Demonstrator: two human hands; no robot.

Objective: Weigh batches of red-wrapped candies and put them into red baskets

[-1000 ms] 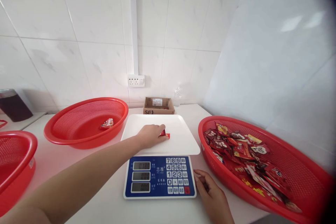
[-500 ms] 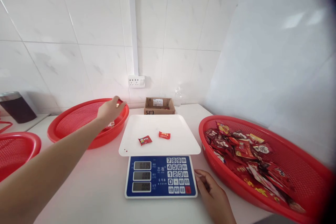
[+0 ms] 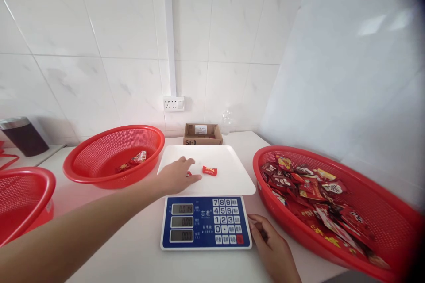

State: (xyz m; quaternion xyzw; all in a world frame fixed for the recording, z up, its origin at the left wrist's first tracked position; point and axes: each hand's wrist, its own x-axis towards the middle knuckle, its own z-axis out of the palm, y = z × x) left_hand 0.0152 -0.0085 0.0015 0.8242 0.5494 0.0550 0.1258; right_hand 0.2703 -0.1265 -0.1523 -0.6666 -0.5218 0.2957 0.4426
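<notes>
Over the white pan [image 3: 232,181] of the digital scale [image 3: 206,223], my left hand [image 3: 177,176] spreads its fingers and thumb around a small red-wrapped candy [image 3: 189,174], mostly hidden by the hand. Whether the fingertips touch it, I cannot tell. Just right of that hand, another red candy packet [image 3: 210,170] lies flat on the pan. My right hand [image 3: 270,245] rests on the table against the scale's right edge, fingers loosely bent, thumb apart, no object visible in it. The top display appears to read 0.014.
A red basket [image 3: 381,177] full of wrapped candies stands at the right. Behind my left arm, another red basket [image 3: 99,146] holds a few packets. A third basket [image 3: 26,177] is at the left edge, near a dark tumbler [image 3: 25,137]. A cardboard box [image 3: 203,141] sits behind the scale.
My left hand has moved from the far-left basket's rim to the pan, reaching the left candy. The scale's reading has dropped. My right hand stays in place.
</notes>
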